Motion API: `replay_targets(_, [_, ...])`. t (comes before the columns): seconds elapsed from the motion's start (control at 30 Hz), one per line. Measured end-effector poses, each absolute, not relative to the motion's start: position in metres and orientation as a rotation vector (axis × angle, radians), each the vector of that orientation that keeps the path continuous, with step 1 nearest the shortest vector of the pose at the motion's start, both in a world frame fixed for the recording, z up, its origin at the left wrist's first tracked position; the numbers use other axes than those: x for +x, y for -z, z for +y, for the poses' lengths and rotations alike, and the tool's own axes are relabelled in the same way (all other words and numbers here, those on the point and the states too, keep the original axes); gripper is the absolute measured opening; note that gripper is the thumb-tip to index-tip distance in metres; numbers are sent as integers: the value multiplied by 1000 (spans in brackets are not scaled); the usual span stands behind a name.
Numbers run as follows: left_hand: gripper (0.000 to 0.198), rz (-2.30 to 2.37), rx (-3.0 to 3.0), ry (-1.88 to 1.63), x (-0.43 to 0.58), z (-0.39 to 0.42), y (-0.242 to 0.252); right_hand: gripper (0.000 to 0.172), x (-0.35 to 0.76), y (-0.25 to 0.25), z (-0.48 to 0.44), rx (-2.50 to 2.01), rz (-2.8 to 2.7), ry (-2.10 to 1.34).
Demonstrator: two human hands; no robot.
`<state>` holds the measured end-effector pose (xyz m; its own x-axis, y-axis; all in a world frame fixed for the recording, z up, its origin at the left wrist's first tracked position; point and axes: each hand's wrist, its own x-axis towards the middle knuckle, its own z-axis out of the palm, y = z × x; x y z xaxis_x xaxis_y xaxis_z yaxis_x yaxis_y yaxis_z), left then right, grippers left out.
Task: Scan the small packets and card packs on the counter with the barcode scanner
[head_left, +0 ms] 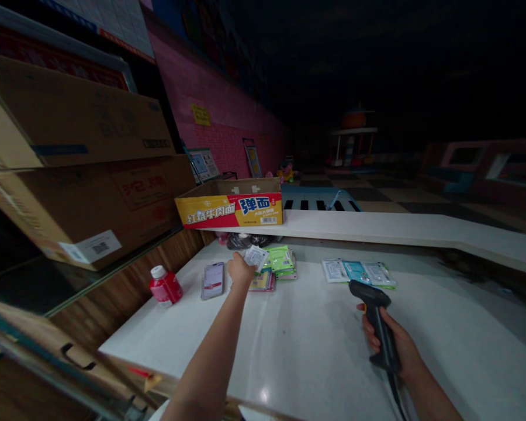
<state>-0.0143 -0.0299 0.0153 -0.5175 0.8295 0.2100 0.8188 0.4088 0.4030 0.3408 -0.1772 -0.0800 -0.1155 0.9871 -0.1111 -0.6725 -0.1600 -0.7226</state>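
My left hand (241,270) is closed on a small white-backed packet (256,257) beside a pile of flat packets. Green packets (281,258) lie just right of it, and a yellow and pink packet (262,280) lies below. In my right hand (394,339) is a black barcode scanner (379,321), gripped by its handle, its head pointing up and left and its cable hanging down. Beyond the scanner, a row of overlapping packets (355,272), white and blue with green edges, rests on the white counter (307,339).
A phone (213,279) and a red bottle with a white cap (165,286) stand out at the counter's left. On the raised ledge (377,225) sits an open yellow and red carton (232,210). Large cardboard boxes (83,199) are stacked at the left.
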Motion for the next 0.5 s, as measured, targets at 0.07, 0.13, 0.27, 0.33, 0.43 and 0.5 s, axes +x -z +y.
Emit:
replay_targets(0.07, [55,2563,1514,-808,-20,-27,-16,40,341,80,-177,-696,-609,-1624])
replay_targets(0.13, [36,2476,1536,-877,-25,-26,-17,39,341,80,-178,-692,-606,-1625])
replay_targets(0.27, [12,2284,1608,-1108,-24,-29,-17,40,341,83,-177,-680,-593,-1627])
replay_targets(0.33, [16,2155,1610,-1288,-13,-34,-10,40,340,83,-177,-674,-597,-1625])
replay_targets(0.43, [17,1861,1581,-1399,15,-44,15,38,338,82,-177,-696,-628,-1587])
replay_targets(0.5, [21,1691,1555,-1371,34,-51,37,37,335,78,-179,-744,-652,-1553])
